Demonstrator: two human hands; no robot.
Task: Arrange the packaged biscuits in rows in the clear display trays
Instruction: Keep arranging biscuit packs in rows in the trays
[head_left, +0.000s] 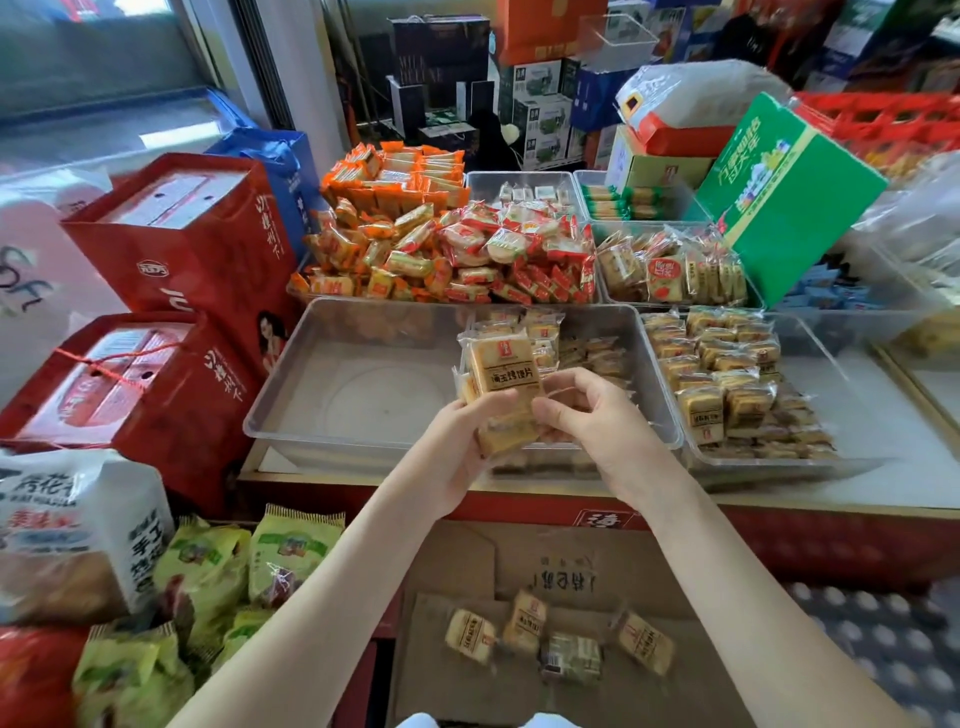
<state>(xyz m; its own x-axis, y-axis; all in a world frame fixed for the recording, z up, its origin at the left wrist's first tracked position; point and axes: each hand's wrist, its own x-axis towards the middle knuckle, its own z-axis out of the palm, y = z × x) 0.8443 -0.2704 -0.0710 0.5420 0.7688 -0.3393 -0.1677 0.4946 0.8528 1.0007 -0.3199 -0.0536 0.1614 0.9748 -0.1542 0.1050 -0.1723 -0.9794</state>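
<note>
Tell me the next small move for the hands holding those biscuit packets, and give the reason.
Probably lower the biscuit packets into the near clear tray and set them beside the stocked packets at its right side. The left hand and right hand both grip them above that tray, and its left part looks bare.

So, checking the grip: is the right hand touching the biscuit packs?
Touching. In the head view the right hand pinches the biscuit packs from the right; the left hand grips them.
</note>
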